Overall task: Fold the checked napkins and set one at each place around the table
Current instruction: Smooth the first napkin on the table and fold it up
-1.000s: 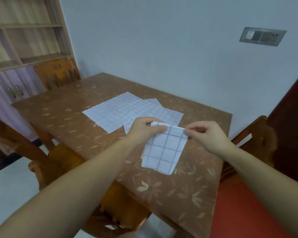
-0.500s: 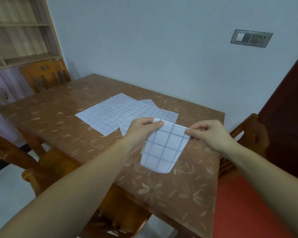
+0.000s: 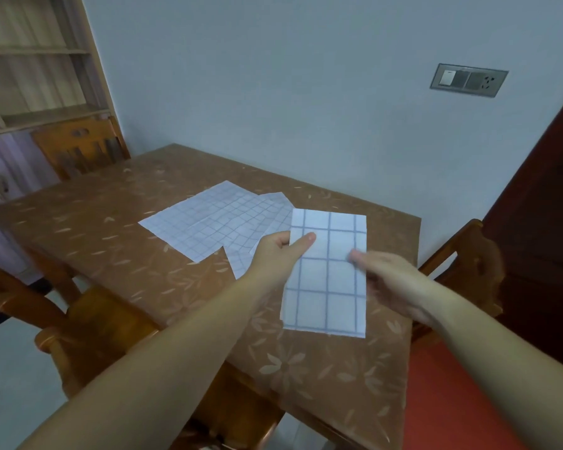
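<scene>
Folded napkin over near tabletop: grip of left hand clamped on its left edge; right hand blurred, grip indeterminable.

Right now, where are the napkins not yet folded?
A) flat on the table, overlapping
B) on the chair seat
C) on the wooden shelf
A: the unfolded napkins lie flat and overlapping on the table, beyond the folded napkin that the left hand pinches.
</scene>
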Demonstrator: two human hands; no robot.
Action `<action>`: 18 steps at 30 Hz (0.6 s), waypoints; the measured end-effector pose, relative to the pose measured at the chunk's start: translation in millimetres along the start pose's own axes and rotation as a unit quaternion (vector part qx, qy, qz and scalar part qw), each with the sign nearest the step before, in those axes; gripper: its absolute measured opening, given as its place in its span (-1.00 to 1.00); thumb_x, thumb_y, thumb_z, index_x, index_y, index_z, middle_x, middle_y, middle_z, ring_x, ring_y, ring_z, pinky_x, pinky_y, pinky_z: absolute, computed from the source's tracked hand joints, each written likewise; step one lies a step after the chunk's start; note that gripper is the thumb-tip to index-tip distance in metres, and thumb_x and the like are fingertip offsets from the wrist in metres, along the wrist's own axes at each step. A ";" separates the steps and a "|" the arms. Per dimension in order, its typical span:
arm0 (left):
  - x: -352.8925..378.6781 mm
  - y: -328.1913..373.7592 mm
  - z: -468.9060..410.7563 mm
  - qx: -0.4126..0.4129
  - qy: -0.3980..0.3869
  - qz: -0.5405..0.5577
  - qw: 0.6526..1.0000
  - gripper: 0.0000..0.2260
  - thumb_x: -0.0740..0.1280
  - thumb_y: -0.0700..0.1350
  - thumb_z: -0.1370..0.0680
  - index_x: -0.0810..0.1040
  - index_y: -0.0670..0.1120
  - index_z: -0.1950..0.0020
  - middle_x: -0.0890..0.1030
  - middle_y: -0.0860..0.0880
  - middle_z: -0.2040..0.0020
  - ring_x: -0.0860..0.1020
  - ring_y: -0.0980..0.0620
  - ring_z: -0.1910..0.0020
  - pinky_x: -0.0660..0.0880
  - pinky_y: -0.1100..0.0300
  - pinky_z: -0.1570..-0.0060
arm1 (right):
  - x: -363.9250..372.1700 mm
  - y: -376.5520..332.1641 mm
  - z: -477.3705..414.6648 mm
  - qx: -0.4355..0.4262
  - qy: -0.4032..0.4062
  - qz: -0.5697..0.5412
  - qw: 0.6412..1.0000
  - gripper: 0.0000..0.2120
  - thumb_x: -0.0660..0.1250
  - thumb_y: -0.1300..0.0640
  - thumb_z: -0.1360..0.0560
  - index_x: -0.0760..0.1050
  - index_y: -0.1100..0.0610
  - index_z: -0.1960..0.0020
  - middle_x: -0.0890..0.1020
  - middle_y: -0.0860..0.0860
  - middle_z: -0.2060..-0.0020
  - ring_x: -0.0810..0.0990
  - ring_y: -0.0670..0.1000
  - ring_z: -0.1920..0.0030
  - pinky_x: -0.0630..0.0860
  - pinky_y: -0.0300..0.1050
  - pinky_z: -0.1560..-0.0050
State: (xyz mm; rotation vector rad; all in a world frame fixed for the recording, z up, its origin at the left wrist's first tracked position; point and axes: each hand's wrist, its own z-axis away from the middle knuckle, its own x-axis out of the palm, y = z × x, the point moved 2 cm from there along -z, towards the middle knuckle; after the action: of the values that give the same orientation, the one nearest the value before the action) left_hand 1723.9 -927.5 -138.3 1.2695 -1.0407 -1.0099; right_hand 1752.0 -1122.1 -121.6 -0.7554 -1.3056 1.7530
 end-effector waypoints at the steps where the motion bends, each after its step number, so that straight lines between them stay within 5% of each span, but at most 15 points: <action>1: 0.2 1.2 -1.9 0.009 0.017 -0.011 1.000 -0.80 0.40 0.00 -0.54 0.67 -0.05 0.24 0.69 0.08 0.31 0.65 0.13 0.32 0.52 0.30 0.35 | 1.1 5.2 0.4 0.011 -0.006 0.038 0.999 -0.73 0.31 0.07 -0.55 0.61 0.22 -0.14 0.71 0.10 -0.01 0.69 0.07 -0.03 0.57 -0.12 0.02; 5: 0.8 1.1 -7.4 0.008 0.030 -0.029 0.999 -0.68 0.36 0.11 -0.54 0.66 -0.15 0.09 0.71 -0.04 0.19 0.68 0.03 0.21 0.58 0.12 0.16 | -1.9 9.3 -3.3 0.002 0.006 0.074 0.997 -0.79 0.33 0.15 -0.55 0.64 0.24 -0.09 0.71 0.12 -0.01 0.69 0.10 -0.05 0.56 0.00 -0.13; 9: 1.6 -7.6 -7.7 -0.048 -0.068 -0.037 0.996 -0.76 0.41 0.08 -0.51 0.68 -0.09 0.07 0.73 0.00 0.11 0.69 0.02 0.09 0.61 0.12 0.05 | -7.5 6.0 -4.5 -0.020 0.027 0.080 0.996 -0.78 0.33 0.14 -0.55 0.63 0.23 -0.11 0.71 0.09 -0.02 0.69 0.09 -0.06 0.54 0.05 -0.19; 12: 3.7 -10.4 -5.7 -0.045 -0.107 -0.071 0.991 -0.96 0.42 -0.06 -0.52 0.66 0.00 0.07 0.71 0.10 0.13 0.68 0.15 0.14 0.57 0.29 0.22 | -12.3 7.0 -3.2 -0.015 0.035 0.095 0.995 -0.75 0.30 0.05 -0.57 0.64 0.19 -0.07 0.73 0.08 0.02 0.70 0.04 0.02 0.58 -0.08 -0.02; 14: 6.0 -10.1 -4.3 -0.048 -0.121 -0.081 0.988 -0.98 0.42 -0.09 -0.53 0.65 0.01 0.08 0.70 0.15 0.19 0.67 0.21 0.21 0.54 0.36 0.30 | -16.3 9.2 -3.6 -0.014 0.040 0.094 0.995 -0.76 0.30 0.04 -0.57 0.66 0.17 -0.03 0.73 0.10 0.04 0.70 0.01 0.09 0.56 -0.18 0.15; 18: 7.0 -11.5 -3.0 -0.066 -0.132 -0.095 0.985 -0.93 0.41 -0.05 -0.53 0.66 -0.01 0.11 0.71 0.12 0.20 0.68 0.18 0.20 0.54 0.35 0.27 | -23.4 12.7 -2.9 -0.006 0.028 0.100 0.995 -0.80 0.31 0.11 -0.56 0.68 0.14 -0.03 0.65 0.31 0.05 0.55 0.18 0.12 0.51 -0.15 0.19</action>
State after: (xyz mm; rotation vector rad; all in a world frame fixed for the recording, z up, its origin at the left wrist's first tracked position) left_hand 1728.4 -934.1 -149.5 1.1630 -1.0468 -1.3999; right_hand 1762.9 -1142.8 -134.7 -0.9637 -1.2393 1.8667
